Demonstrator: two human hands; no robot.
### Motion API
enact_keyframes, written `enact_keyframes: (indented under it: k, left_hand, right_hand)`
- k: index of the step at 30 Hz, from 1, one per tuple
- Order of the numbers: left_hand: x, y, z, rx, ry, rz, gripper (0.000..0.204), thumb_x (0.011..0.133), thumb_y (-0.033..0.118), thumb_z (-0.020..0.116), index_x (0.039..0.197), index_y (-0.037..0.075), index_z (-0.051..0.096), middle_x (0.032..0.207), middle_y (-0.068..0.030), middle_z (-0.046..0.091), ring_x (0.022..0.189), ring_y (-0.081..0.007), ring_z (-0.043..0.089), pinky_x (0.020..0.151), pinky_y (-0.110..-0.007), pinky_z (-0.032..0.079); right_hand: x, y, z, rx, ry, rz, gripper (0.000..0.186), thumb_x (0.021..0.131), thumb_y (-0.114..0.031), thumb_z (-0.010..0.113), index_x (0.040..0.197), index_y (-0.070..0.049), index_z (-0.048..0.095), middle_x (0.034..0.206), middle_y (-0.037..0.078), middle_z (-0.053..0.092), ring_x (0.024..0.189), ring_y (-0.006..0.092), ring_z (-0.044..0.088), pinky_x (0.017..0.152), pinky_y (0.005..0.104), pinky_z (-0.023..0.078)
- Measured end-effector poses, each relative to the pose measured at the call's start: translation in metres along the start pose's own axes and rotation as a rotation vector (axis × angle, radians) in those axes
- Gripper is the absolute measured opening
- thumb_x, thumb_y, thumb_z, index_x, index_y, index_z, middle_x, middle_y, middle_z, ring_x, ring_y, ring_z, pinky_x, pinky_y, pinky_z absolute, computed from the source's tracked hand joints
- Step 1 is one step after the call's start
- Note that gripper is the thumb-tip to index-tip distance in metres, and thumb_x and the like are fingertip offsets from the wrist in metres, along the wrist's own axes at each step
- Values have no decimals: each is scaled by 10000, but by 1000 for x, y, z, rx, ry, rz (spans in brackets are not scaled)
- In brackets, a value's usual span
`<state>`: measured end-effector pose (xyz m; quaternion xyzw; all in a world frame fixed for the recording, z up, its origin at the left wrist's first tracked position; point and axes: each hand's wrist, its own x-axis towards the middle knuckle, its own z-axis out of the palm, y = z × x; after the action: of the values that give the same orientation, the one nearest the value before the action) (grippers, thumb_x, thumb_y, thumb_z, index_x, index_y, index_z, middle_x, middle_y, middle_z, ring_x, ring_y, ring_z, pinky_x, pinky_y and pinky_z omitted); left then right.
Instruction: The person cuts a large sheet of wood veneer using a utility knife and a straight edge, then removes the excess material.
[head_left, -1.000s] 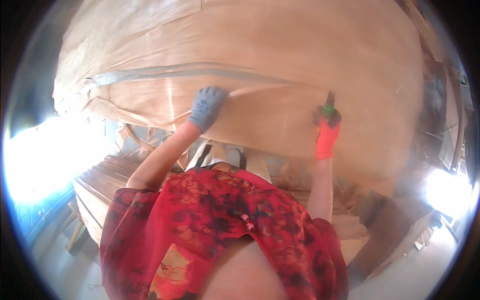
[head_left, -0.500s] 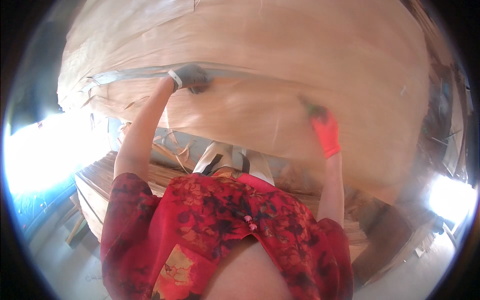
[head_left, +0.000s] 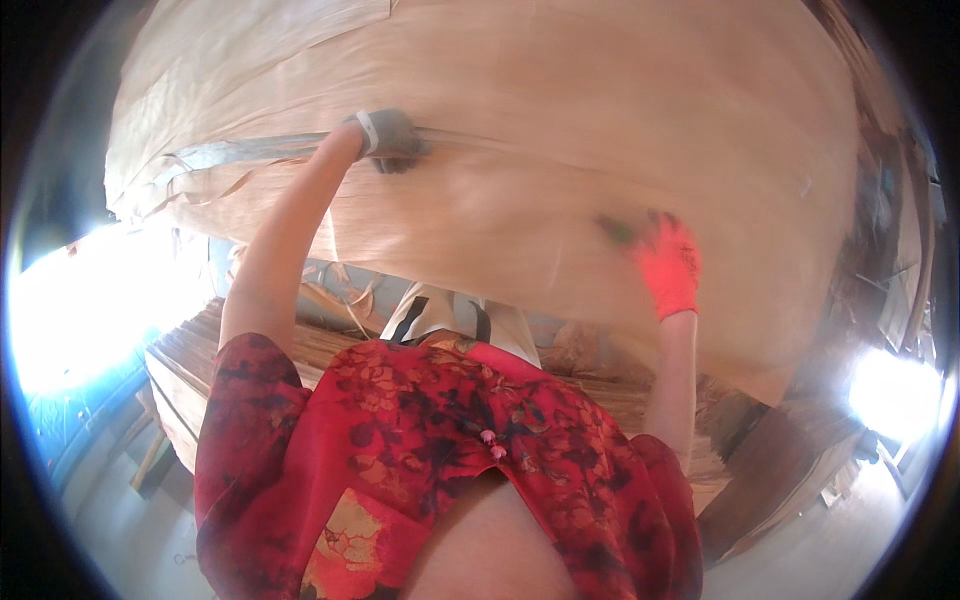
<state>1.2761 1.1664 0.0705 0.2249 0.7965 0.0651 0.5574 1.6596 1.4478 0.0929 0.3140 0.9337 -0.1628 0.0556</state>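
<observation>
Tan wood veneer [head_left: 560, 205] lies spread beneath both hands, beyond the red shirt [head_left: 430, 430]. Left hand [head_left: 394, 143], grey-gloved: fingers curled at the long gap [head_left: 225, 154]; cannot tell whether they pinch its edge. Right hand [head_left: 672, 264], orange-gloved: blurred green tool [head_left: 619, 231] at thumb side; grip unclear. Judged risks: uneven pulling could split the thin veneer; a stray tool tip could score it.

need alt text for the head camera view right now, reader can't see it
Over a large tan, wood-like sheet, a person's grey-gloved left hand is at the end of a long grey strip, while the orange-gloved right hand seems to hold a blurred green object. Below is the person's red patterned top.
</observation>
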Motion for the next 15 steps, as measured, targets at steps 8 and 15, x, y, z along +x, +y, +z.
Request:
enact_keyframes:
  k: [8,15]
  left_hand:
    - [-4,1,1,6,35,-8,406,878,417,643,790,31,730,704,-90,707,597,-188,674,590,-323,577]
    - [-20,0,-3,186,351,27,352,882,362,690,921,13,714,935,-153,717,890,-280,691,827,-411,553]
  right_hand:
    - [53,-95,67,167,314,-516,483,850,-181,722,1312,-108,598,1492,99,480,1392,351,405,1129,481,362]
    - [85,-107,115,15,279,-473,572,870,-293,691,1397,-118,551,1528,102,451,1425,353,360,1181,503,280]
